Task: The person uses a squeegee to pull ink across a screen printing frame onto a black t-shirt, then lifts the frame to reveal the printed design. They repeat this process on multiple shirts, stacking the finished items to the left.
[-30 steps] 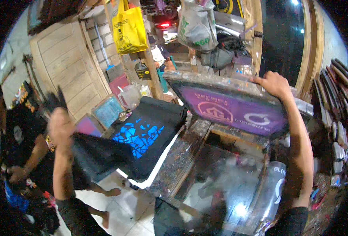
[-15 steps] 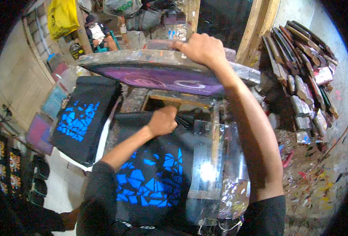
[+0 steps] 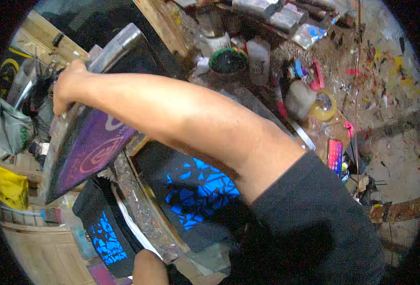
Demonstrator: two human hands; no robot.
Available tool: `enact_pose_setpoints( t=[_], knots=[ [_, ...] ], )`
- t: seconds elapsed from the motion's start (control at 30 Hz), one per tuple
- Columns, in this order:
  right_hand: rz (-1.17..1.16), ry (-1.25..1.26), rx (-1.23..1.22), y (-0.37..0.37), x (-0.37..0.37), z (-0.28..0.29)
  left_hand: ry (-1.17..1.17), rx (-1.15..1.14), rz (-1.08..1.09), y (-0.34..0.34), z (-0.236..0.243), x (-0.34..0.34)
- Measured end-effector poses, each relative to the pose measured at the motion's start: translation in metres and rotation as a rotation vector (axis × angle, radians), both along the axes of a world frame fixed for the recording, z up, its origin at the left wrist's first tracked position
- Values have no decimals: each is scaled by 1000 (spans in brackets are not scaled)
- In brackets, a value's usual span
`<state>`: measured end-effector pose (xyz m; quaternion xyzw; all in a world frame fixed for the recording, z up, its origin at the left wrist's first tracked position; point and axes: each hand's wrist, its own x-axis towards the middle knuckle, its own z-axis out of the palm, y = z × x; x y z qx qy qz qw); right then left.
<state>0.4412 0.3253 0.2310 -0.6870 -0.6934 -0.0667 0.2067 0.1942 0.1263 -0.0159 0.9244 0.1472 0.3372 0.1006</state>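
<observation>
Black cloth takes most of the middle: a black shirt with a blue cracked pattern point(image 3: 198, 194) lies flat on the printing board, just under the person's right forearm, which crosses the picture from the lower right to the upper left. Above it, to the left, the screen printing frame point(image 3: 84, 152) is lifted and tilted, its purple mesh with a pale round design facing down toward the shirt, and its metal edge running up to the far left. The right hand point(image 3: 70, 88) is closed around the far edge of this frame and grips it firmly; the fingers wrap over the metal bar. A second black shirt with the same blue pattern point(image 3: 103, 232) lies on another board at the near left, just beside the first one, with a dirty, paint-crusted strip of the tabletop point(image 3: 141, 209) between them. The left hand point(image 3: 148, 268) is at the bottom edge, near this strip; only its back is visible, so I cannot tell if it is open or closed or holds something. On the far side, well apart from the shirts, stands a round green-rimmed ink tub point(image 3: 227, 61), and to the right a roll of yellow tape point(image 3: 325, 105) rests among paint-stained clutter. A yellow bag point(image 3: 8, 185) hangs at the far left.
</observation>
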Motion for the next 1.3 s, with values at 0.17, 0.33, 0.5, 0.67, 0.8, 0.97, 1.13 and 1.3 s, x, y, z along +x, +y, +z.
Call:
enact_pose_setpoints(
  t=[0.17,0.33,0.5,0.67,0.8,0.97,1.13,1.3],
  knots=[
    [-42,-39,19,8,-3,-8,329,-85,-21,-9,-112,34],
    [-31,-20,3,-33,-10,-21,424,-113,-73,-55,-101,130],
    [-88,-52,90,-56,-19,-28,63,20,-235,-57,-129,121],
    [-100,-53,35,-48,-19,-24,425,-313,391,21,-172,-85],
    [-105,-39,-4,-32,-12,-16,538,-176,329,41,-194,-151],
    [-74,-54,44,-4,-3,-18,567,-256,367,27,-197,-133],
    [-34,-92,-3,1,1,-11,590,-282,412,12,-192,-131],
    [-106,-51,-72,-2,1,-10,533,-251,472,4,-188,-121]
  ],
)
